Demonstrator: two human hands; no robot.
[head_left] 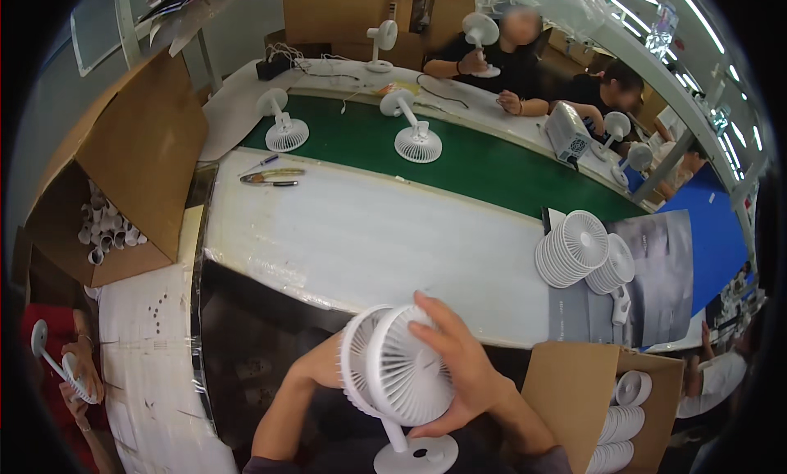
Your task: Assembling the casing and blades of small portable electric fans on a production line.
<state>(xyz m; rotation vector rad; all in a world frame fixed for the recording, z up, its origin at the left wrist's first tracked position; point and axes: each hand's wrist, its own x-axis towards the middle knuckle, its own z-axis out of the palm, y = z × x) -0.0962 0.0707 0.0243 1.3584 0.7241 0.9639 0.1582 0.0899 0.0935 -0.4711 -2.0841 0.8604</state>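
Fingers of right hand (pixel 463 367) spread flat over ribbed front grille of white desk fan (pixel 398 376), palm on rim at 3 o'clock. Left hand (pixel 324 363) behind fan head at 9 o'clock, fingers hidden, grip unclear. Fan: round slatted plastic head, thin stem, disc base at 6 o'clock. Stack of round white grilles (pixel 574 248) at 2 o'clock on pale worktable (pixel 361 236); cardboard box (pixel 590 392) at 4 o'clock.

Two bare forearms entering from lower edge, left hand (pixel 316 367) and right hand (pixel 463 367) ungloved, without rings or watch, dark grey sleeve ends just visible at the elbows.
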